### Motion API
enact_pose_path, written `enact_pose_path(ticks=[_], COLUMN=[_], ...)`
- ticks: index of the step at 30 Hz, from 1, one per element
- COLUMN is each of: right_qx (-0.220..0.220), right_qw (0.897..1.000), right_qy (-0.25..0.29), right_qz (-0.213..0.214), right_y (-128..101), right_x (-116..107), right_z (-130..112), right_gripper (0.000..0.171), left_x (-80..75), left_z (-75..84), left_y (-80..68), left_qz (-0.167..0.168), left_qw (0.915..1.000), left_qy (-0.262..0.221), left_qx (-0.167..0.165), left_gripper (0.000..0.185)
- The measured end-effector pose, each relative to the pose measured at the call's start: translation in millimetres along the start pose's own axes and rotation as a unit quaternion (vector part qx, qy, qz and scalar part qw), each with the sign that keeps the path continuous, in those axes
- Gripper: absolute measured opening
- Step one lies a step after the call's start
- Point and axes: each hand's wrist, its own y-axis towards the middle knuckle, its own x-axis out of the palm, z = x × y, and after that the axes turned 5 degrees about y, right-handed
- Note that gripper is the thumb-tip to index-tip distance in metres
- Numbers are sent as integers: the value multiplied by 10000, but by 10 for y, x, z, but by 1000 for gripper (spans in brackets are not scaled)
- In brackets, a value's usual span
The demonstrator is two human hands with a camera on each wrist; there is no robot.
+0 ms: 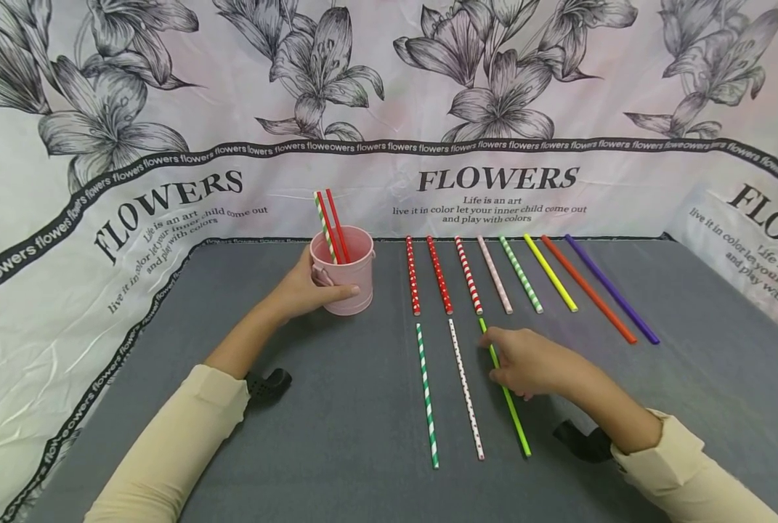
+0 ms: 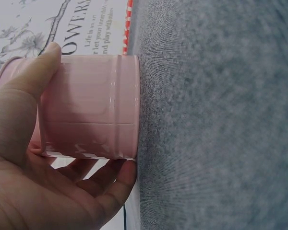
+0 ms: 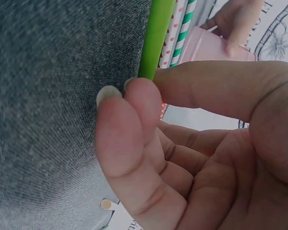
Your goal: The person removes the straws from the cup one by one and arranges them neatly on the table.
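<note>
My left hand [image 1: 304,287] grips a small pink bucket [image 1: 352,280] from its left side, thumb across the front and fingers curled behind. In the left wrist view the bucket [image 2: 91,105] has its base right at the grey cloth. Three paper straws [image 1: 332,225] lean in it: one green-and-white striped, two red. My right hand [image 1: 532,359] pinches a bright green straw [image 1: 516,421] near its upper half, over the cloth. Up close in the right wrist view, the green straw [image 3: 156,38] runs down to the thumb and fingertips, which hide part of it.
Left of the green straw lie a dotted white straw [image 1: 467,392] and a green-striped straw [image 1: 428,399]. Behind them is a row of several straws, from red dotted [image 1: 412,276] to a purple one [image 1: 611,287]. A flower-printed cloth [image 1: 493,109] stands at the back.
</note>
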Motion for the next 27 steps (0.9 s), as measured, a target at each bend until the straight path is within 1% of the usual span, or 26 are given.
enact_pose_path(ticks=[5,14,19,21,27], right_qx=[54,10,-19,37,109], right_qw=[10000,9999,9998,9999,9998], right_qy=[10,-133,-200,-164,-164], right_qz=[-5,-3,-17,-34,-47], right_y=[-1,-9,-11,-10,-8], right_x=[17,8,2,3,-4], right_z=[-5,-12,-5,-2,-8], right_gripper=[45,45,45,45,45], left_x=[7,4,9,14,5], left_z=[-4,-5,-5,-7,7], left_y=[-8,4,8,7,4], left_qz=[-23,11,-4,-30,-8], left_qw=[10000,9999,9997,9997,9999], left_qy=[37,-91,-151,-156,-120], left_qx=[37,71,167,187,74], left_gripper=[107,107,105,105,107])
